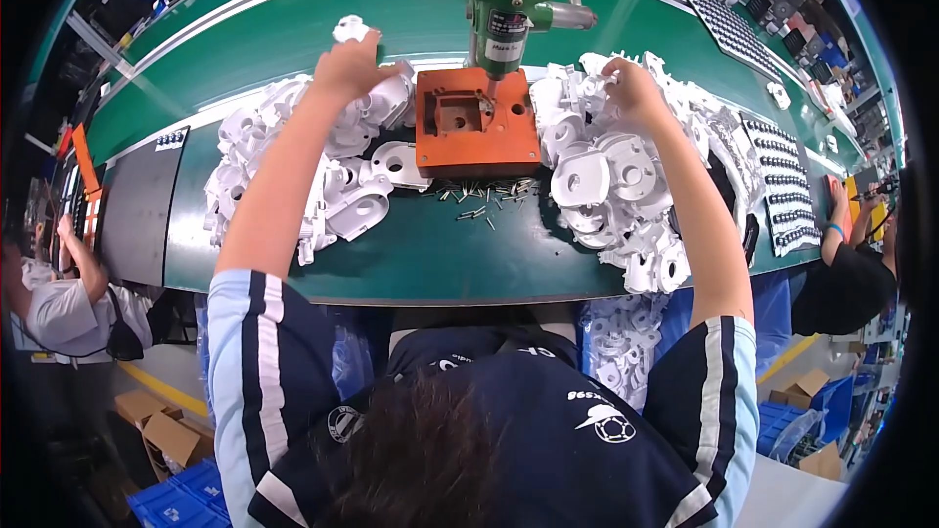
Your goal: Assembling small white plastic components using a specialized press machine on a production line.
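Note:
My left hand (347, 68) reaches past the left pile to the green belt, its thumb spread wide. A small white plastic part (349, 28) sits just beyond its fingertips, and I cannot tell whether they still touch. My right hand (634, 91) is at the far side of the right pile of white plastic housings (626, 168), fingers curled around the edge of a white part there. Between my arms stands an orange fixture block (477, 158) with a recessed pocket, under a green press (507, 20). Small metal pins (479, 198) lie scattered before the block.
More white housings (357, 207) are heaped on the left of the green table (450, 259). Trays of black pieces (782, 181) stand at the right. A bag of white parts (626, 337) hangs below the edge. Other people (68, 298) work at both sides.

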Demonstrator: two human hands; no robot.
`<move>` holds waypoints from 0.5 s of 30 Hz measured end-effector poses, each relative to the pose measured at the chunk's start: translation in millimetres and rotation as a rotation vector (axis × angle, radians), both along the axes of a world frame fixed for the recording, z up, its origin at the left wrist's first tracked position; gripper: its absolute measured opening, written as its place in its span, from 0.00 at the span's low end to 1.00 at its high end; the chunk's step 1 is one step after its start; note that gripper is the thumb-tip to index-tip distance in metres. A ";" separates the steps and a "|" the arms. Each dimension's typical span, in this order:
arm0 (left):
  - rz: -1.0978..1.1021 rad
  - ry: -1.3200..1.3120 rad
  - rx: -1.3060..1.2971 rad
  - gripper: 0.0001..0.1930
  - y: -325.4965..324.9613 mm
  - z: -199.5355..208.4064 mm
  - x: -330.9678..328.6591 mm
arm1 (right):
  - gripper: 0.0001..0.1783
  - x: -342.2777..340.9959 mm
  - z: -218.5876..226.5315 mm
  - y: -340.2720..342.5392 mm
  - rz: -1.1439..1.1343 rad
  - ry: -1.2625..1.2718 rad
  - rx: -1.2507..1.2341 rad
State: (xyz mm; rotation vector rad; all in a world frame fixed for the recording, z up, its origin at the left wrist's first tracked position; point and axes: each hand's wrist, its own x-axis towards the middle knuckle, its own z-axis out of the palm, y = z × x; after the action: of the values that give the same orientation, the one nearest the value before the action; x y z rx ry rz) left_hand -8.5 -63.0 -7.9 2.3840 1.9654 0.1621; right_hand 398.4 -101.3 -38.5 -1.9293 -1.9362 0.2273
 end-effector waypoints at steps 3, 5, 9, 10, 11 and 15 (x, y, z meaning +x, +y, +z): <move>0.000 0.335 -0.097 0.33 -31.7 -0.4 -9.1 | 0.13 -4.4 12.9 -3.5 -0.036 0.125 0.126; -0.018 0.376 -0.055 0.33 -45.4 -10.4 -28.5 | 0.13 -16.0 30.5 -15.0 -0.063 0.399 0.290; -0.059 0.224 -0.079 0.31 -48.2 -8.7 -42.7 | 0.18 -41.2 70.1 -63.1 -0.034 0.783 0.281; -0.054 0.227 -0.077 0.31 -47.1 -8.6 -48.2 | 0.20 -43.8 73.0 -74.0 0.021 0.907 0.267; -0.110 0.057 -0.010 0.29 -45.0 -9.3 -56.2 | 0.20 -47.9 74.7 -86.9 0.022 0.909 0.268; 0.035 -0.712 -0.115 0.17 -63.8 20.4 -45.5 | 0.26 -77.0 60.9 -120.7 0.135 1.072 0.121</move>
State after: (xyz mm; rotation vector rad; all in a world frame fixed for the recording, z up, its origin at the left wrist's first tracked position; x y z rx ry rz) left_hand -54.0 -126.8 12.5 1.8448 1.6088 0.7536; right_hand 321.4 -222.0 22.4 -1.1629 -1.2749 0.9305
